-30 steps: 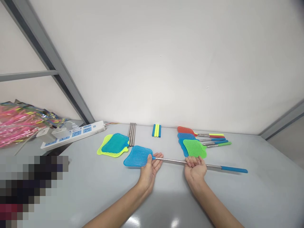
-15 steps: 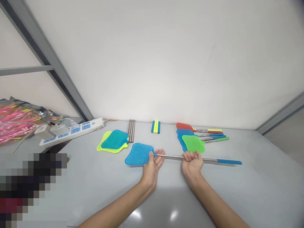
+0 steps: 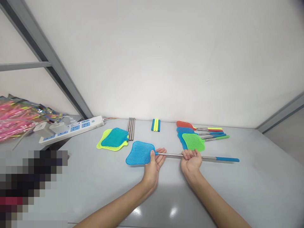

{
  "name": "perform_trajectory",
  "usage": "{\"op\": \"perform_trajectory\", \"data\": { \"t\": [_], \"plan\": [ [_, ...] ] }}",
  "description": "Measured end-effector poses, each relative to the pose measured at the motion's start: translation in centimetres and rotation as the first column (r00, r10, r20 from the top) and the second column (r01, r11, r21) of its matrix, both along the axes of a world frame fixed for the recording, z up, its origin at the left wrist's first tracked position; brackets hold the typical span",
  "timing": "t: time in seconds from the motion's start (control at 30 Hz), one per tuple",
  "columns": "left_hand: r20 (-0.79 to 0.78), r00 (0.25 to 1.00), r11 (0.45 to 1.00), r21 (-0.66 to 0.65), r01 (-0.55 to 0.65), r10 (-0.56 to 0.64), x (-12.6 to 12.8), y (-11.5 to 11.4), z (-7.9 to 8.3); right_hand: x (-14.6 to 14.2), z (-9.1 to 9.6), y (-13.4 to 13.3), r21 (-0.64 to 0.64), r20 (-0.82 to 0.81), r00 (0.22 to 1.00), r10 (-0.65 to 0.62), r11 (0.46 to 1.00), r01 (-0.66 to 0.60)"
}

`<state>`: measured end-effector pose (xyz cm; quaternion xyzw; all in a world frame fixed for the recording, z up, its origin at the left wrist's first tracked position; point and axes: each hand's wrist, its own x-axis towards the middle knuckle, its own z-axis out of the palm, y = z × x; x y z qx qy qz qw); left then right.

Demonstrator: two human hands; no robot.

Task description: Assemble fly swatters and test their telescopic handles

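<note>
A blue fly swatter point(image 3: 140, 153) with an extended metal rod and a blue grip lies crosswise in front of me, held in both hands. My left hand point(image 3: 153, 163) pinches it at the neck, thumb on top and the other fingers stretched out beneath. Around the middle of the rod, my right hand point(image 3: 191, 159) has its fingers curled, palm up. The blue grip sticks out to the right, past that hand. Just behind the right hand, a green fly swatter point(image 3: 193, 142) lies over blue ones, with a red fly swatter point(image 3: 184, 125) at the back.
Yellow and blue swatter heads point(image 3: 115, 138) lie at the left. Several metal rods point(image 3: 131, 129) and blue and yellow grips point(image 3: 155, 125) lie along the wall. A power strip point(image 3: 72, 129) with plugs and pink plastic-wrapped goods point(image 3: 19, 118) are at far left. Part of the lower left is pixelated.
The swatter has shifted very slightly, its grip end a little to the left and its head a little to the right. Both hands keep their hold.
</note>
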<state>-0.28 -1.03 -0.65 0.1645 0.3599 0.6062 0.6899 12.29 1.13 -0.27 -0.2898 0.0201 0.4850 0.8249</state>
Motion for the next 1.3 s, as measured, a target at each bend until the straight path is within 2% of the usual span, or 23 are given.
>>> {"op": "perform_trajectory", "data": {
  "t": [0.3,0.7,0.83,1.03,1.3],
  "plan": [
    [0.011,1.000,1.000,-0.009,0.012,-0.012,0.1,-0.3,0.4,-0.2,0.2,-0.1,-0.003,-0.054,0.999,-0.006,1.000,0.006],
    [0.007,0.999,0.998,0.040,0.042,-0.042,0.3,-0.6,-0.2,-0.4,0.3,-0.1,-0.006,-0.129,0.992,0.007,1.000,-0.008],
    [0.005,0.997,0.997,0.026,0.071,-0.071,0.2,-0.5,0.0,0.2,0.6,0.0,-0.009,-0.154,0.987,0.049,0.999,-0.051],
    [0.013,0.995,0.993,-0.067,0.095,-0.095,-0.1,-0.1,0.5,1.1,0.9,0.1,0.005,-0.210,0.966,0.152,0.988,-0.154],
    [-0.028,0.997,0.996,-0.052,0.074,-0.076,-0.5,0.4,1.1,2.1,1.1,0.6,0.005,-0.237,0.949,0.206,0.977,-0.211]
  ]
}}
